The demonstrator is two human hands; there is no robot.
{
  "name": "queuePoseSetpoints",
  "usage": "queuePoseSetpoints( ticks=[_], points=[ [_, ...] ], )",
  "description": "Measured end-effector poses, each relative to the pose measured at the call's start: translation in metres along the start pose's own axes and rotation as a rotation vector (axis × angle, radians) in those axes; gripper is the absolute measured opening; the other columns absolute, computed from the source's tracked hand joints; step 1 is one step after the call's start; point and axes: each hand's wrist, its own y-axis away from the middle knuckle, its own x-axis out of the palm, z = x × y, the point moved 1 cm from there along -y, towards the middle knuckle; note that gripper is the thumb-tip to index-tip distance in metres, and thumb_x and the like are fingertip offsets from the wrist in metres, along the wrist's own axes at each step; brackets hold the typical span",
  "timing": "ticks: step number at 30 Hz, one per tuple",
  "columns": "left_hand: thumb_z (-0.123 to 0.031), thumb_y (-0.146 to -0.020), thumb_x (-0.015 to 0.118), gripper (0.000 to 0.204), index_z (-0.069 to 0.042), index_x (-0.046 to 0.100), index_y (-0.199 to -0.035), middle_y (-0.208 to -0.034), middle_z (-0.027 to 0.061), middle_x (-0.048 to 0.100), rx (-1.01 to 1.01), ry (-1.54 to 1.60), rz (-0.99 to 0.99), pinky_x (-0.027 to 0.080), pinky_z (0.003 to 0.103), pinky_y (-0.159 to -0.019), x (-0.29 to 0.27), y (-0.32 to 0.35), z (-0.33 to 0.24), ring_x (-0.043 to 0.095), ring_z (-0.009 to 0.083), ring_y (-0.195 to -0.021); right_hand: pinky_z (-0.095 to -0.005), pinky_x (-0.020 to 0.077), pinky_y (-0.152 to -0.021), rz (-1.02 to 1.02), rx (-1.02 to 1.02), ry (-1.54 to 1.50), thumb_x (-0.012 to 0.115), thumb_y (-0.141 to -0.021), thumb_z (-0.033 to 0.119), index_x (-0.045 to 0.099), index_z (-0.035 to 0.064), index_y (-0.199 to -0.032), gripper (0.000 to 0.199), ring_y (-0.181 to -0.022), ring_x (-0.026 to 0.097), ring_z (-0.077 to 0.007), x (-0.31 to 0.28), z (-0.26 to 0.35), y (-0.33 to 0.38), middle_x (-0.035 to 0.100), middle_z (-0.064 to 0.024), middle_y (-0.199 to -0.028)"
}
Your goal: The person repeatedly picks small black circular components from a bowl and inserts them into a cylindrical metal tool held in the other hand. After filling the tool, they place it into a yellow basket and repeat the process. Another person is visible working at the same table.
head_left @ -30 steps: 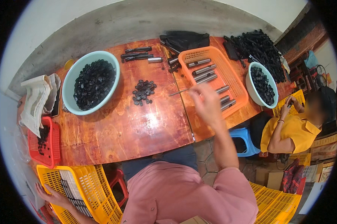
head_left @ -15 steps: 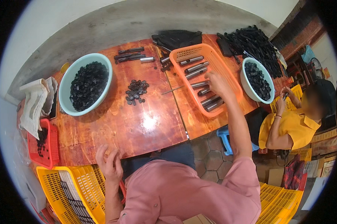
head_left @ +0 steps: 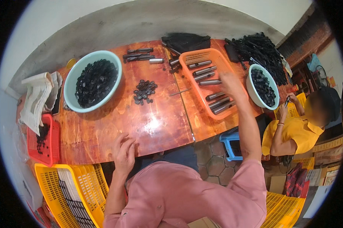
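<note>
My right hand (head_left: pixel 233 86) reaches over the right half of an orange plastic basket (head_left: pixel 229 60). Several metal cylinders with black ends lie in that basket; one cylinder (head_left: pixel 210 82) points toward my fingertips. Blur on the fingers hides whether they grip it. At the table's front edge hovers my left hand (head_left: pixel 124 154), its fingers loosely bent and apart, with nothing in it. Beyond it on the table lies a small pile of black round pieces (head_left: pixel 145 91). A thin pointed rod (head_left: pixel 180 92) rests between this pile and the basket.
A large pale-blue bowl (head_left: pixel 116 81) of black pieces stands left, a smaller bowl (head_left: pixel 251 88) right. Black tubular parts (head_left: pixel 138 57) lie at the back. A red basket (head_left: pixel 55 146) and yellow crates (head_left: pixel 78 167) are at left. A person in yellow (head_left: pixel 291 136) works at right.
My left hand has moved right, closer to the table edge. My right hand has shifted slightly within the basket area, away from the cylinder's middle. The whole view has shifted a little.
</note>
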Motion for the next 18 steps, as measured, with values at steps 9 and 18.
queuePoseSetpoints(
  ticks=[9,18],
  points=[
    [0.000,-0.093,0.067,0.026,0.000,0.068,-0.118,-0.124,0.0192,0.062,-0.130,0.285,0.047,0.054,0.038,-0.092,0.017,-0.026,-0.003,0.065,0.0309,-0.110,-0.0416,0.0534,-0.078,-0.134,0.165,-0.618,0.071,-0.091,0.009,0.063,0.0032,-0.118,0.030,-0.091,0.070,-0.0300,-0.133,0.075,0.043,0.067,-0.0162,-0.097],
    [-0.019,-0.107,0.055,0.048,0.001,0.048,-0.151,-0.119,0.0118,0.066,-0.413,0.801,0.534,0.057,0.033,-0.091,0.039,-0.080,-0.015,0.067,0.0198,-0.104,-0.0330,0.0525,-0.084,0.392,-0.361,-1.234,0.076,-0.084,0.001,0.063,0.0016,-0.121,0.039,-0.098,0.065,-0.0175,-0.055,0.206,0.016,0.065,-0.0061,-0.107]
  ],
)
